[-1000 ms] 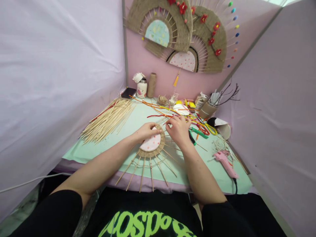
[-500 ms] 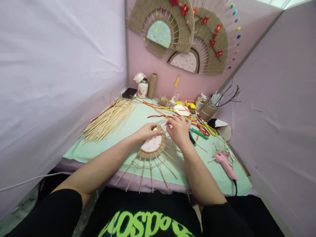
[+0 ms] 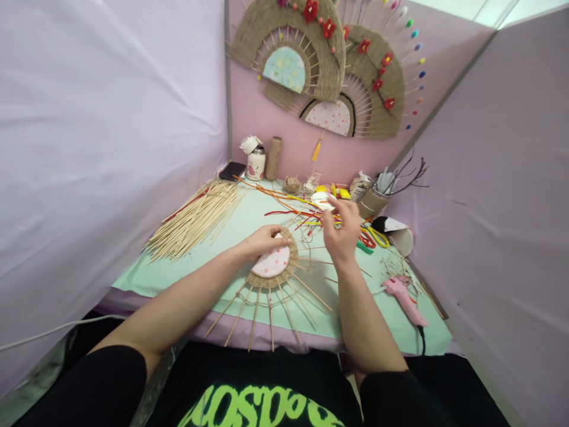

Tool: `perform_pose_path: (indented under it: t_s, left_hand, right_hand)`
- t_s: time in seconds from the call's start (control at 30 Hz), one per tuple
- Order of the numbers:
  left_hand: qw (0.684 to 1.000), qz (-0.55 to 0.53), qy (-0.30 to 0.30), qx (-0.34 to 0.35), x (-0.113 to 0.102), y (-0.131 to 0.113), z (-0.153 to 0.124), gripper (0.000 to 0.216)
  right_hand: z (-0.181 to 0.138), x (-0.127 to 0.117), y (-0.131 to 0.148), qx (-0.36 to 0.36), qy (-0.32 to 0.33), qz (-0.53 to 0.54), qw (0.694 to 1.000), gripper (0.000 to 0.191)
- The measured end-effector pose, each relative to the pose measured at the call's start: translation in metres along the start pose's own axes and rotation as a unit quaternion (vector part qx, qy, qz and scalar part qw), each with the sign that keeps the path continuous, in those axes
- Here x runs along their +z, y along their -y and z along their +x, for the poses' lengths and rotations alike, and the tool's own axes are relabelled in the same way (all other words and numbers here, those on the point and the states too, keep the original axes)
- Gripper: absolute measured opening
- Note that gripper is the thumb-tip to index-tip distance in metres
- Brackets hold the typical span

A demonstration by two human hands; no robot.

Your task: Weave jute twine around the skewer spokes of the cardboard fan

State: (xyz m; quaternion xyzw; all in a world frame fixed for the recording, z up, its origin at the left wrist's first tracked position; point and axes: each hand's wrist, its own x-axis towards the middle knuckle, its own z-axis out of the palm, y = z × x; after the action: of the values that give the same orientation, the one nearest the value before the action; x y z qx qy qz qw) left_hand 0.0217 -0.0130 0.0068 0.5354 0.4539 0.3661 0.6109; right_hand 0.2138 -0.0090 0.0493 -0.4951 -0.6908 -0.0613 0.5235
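Observation:
My left hand (image 3: 265, 242) grips the upper edge of a small half-round woven fan (image 3: 271, 280), thumb across its white centre with pink dots (image 3: 274, 258). Thin wooden sticks (image 3: 253, 320) spread from the woven rim toward me and to the right, with a loose strand crossing some of them. My right hand (image 3: 343, 232) is raised to the right of the fan, apart from it. Its thumb and forefinger are parted, and I make out nothing between them. Behind it lie red, orange and yellow fuzzy stems (image 3: 284, 212).
A pile of thin sticks (image 3: 195, 219) lies at left near a phone (image 3: 232, 171). A jar (image 3: 256, 164) and twine spool (image 3: 274, 158) stand at the back. At right are a pink glue gun (image 3: 405, 301), green-handled pliers (image 3: 365, 247) and a holder with twigs (image 3: 372, 203).
My right hand has moved from the fan's upper right edge up and to the right, its fingers parting. My left hand keeps hold of the fan, which has barely moved.

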Motion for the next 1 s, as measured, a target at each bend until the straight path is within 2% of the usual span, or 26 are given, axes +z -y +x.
perform_pose_path:
  t_s: [0.07, 0.17, 0.23, 0.27, 0.33, 0.4, 0.5, 0.6, 0.7, 0.8, 1.0]
  left_hand:
    - [1.0, -0.026, 0.007, -0.01, -0.001, 0.002, 0.002, 0.043]
    - [0.998, -0.061, 0.012, -0.012, -0.003, 0.001, 0.003, 0.046]
    - [0.996, -0.092, 0.017, -0.011, -0.003, -0.002, 0.002, 0.047]
    - [0.994, -0.11, 0.02, -0.01, -0.004, -0.004, 0.001, 0.047]
    - [0.989, -0.143, 0.027, -0.011, -0.004, -0.007, 0.0, 0.047]
    - [0.986, -0.165, 0.029, -0.018, -0.005, -0.009, 0.0, 0.044]
    - [0.98, -0.195, 0.036, -0.019, -0.006, -0.011, -0.001, 0.04]
    - [0.973, -0.223, 0.055, -0.008, -0.006, -0.014, -0.003, 0.037]
    - [0.969, -0.24, 0.064, -0.003, -0.005, -0.017, -0.006, 0.033]
    - [0.965, -0.254, 0.069, 0.002, -0.005, -0.017, -0.007, 0.03]
    - [0.962, -0.264, 0.069, -0.019, -0.007, -0.015, -0.005, 0.026]
  right_hand:
    - [0.007, -0.008, -0.016, 0.033, -0.092, 0.041, 0.994, 0.031]
    - [0.016, -0.01, -0.051, 0.108, -0.218, 0.11, 0.964, 0.03]
    - [0.02, -0.006, -0.073, 0.166, -0.262, 0.141, 0.94, 0.029]
    - [0.021, -0.003, -0.082, 0.193, -0.264, 0.154, 0.932, 0.028]
    - [0.021, 0.004, -0.09, 0.241, -0.218, 0.188, 0.927, 0.027]
    - [0.017, 0.011, -0.086, 0.268, -0.1, 0.233, 0.929, 0.031]
    - [0.008, 0.02, -0.064, 0.243, 0.105, 0.287, 0.92, 0.039]
    - [-0.001, 0.028, -0.04, 0.199, 0.222, 0.33, 0.895, 0.043]
    - [-0.008, 0.037, -0.029, 0.194, 0.279, 0.378, 0.861, 0.046]
    - [-0.012, 0.043, -0.029, 0.207, 0.318, 0.405, 0.832, 0.045]
    - [-0.014, 0.045, -0.031, 0.258, 0.319, 0.426, 0.806, 0.039]
